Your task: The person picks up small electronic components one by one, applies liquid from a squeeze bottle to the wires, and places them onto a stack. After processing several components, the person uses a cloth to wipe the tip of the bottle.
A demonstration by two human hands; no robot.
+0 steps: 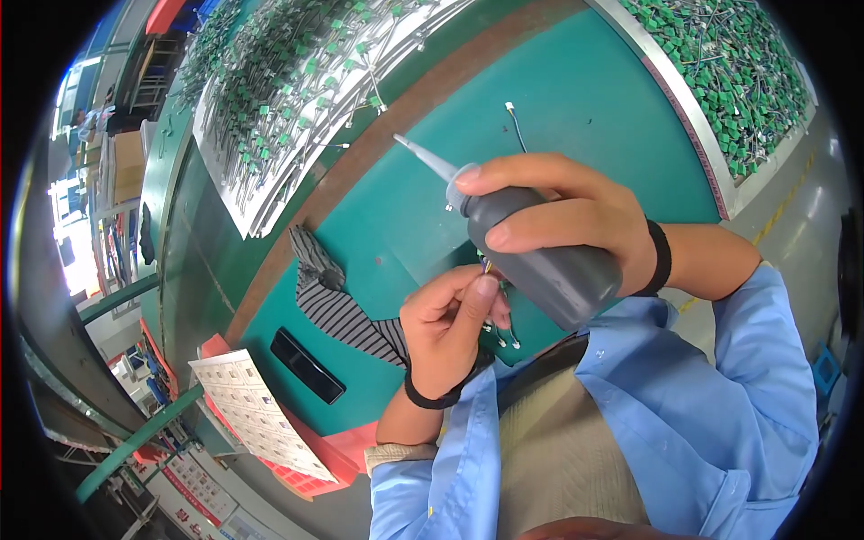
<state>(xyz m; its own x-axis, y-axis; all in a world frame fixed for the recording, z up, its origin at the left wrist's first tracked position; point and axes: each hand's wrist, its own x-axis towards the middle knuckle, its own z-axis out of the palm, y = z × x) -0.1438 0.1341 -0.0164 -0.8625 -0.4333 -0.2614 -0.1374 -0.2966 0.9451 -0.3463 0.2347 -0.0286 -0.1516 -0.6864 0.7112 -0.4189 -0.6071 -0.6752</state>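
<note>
My right hand (598, 211) is wrapped round a dark grey squeeze bottle (553, 274). The bottle is tilted, and its long translucent nozzle (427, 155) points up and to the left, away from my other hand. Below the bottle, my left hand (445, 333) pinches a few thin coloured wires (488, 267) between thumb and fingers. Several small white connector ends (504, 340) hang beside those fingers; the bottle partly hides what the wires lead to. Farther off on the green mat (423, 216) lies a single cable (517, 126) with a white plug.
At the far left, a white board (247, 193) carries a heap of cables with green parts. A metal-edged tray (661, 90) at the far right holds many more. A striped sleeve (346, 315), a black phone (308, 364) and a printed sheet (261, 409) lie left, beside a red basket (346, 450).
</note>
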